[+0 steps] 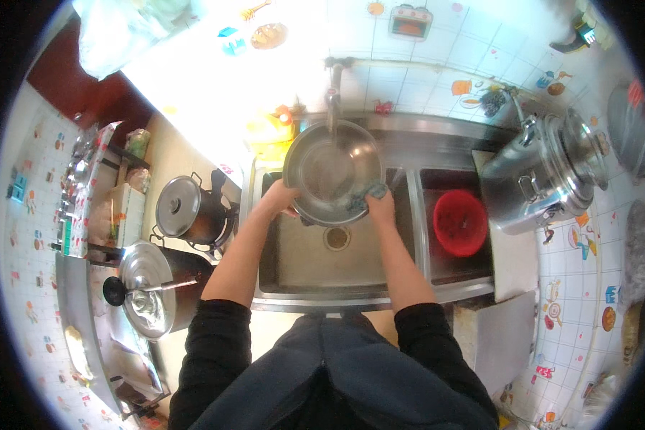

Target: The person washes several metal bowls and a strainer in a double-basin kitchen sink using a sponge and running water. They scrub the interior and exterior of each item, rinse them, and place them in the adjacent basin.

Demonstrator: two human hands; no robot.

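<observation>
A round stainless steel basin [328, 166] is held above the left bowl of a double steel sink [301, 269], under the faucet [332, 99]. My left hand [284, 198] grips its rim on the left side. In my right hand [380, 205] is a greyish-green scrubber [366, 198], pressed against the basin's right front inner wall near the rim. The faucet's spout reaches over the basin's far edge; whether water runs is hard to tell. Below the basin, the sink drain [337, 238] shows.
A red plastic basket [460, 223] sits in the right sink bowl. Beside it lies a large steel pot [532, 172]. On the left stand a lidded pot [180, 207] on a stove and a bigger lidded pot [150, 290]. A yellow bottle [271, 134] stands behind the sink.
</observation>
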